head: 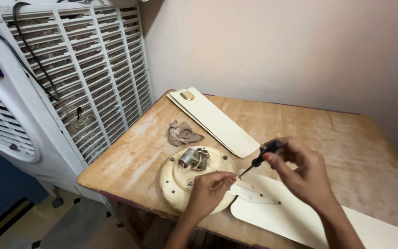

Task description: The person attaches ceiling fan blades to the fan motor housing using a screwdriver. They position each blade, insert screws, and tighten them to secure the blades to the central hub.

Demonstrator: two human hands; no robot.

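Observation:
A cream round fan motor housing [176, 177] lies on the wooden table [300, 133], with a small metal capacitor and wires [193, 158] on top. My left hand [208, 193] rests on the housing's right edge, fingers pinched near the blade bracket [253, 193]. My right hand [302, 173] grips a black-handled screwdriver [260, 159], its tip pointing down-left toward my left fingertips. A cream fan blade [300, 216] attached by the bracket stretches to the lower right.
Stacked cream fan blades [213, 121] lie at the table's back, a crumpled brown rag [183, 133] beside them. A white air cooler [65, 83] with slatted grille and black cables stands left of the table. A beige wall is behind.

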